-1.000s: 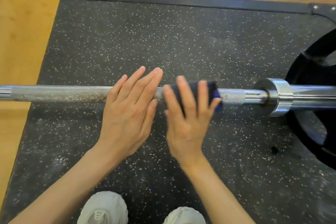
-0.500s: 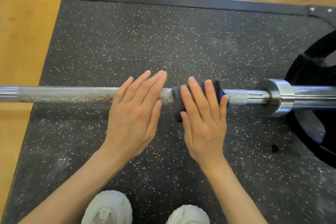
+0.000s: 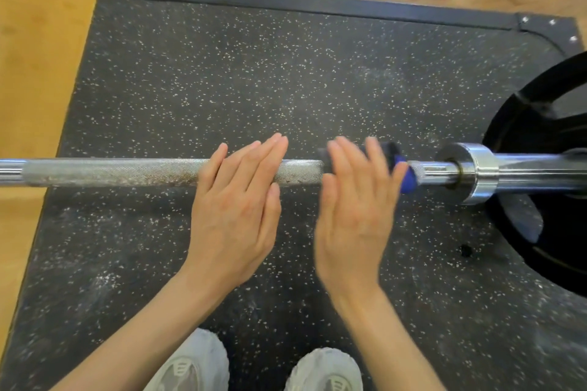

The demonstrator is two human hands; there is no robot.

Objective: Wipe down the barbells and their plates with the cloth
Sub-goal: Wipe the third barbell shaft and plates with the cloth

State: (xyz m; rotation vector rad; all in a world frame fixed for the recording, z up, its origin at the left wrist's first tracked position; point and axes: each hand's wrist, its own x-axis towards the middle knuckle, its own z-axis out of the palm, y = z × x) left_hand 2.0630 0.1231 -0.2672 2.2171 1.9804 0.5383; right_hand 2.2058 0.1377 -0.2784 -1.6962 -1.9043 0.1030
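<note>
Pressing cloth [image 3: 394, 165] to barbell [image 3: 127, 172]: flat right hand [image 3: 355, 209] (left hand [image 3: 235, 209] flat too)

The right hand [image 3: 352, 209] is smeared by motion blur, its fingertips [image 3: 336, 144] soft-edged. It covers most of the dark cloth [image 3: 389, 152], so the cloth's full shape cannot be told. The left hand [image 3: 235, 209] hides a stretch of the barbell [image 3: 127, 171], which runs off both side edges. The black plate [image 3: 540, 124] is cut by the right edge, and the shoes [image 3: 197, 362] by the bottom.
</note>
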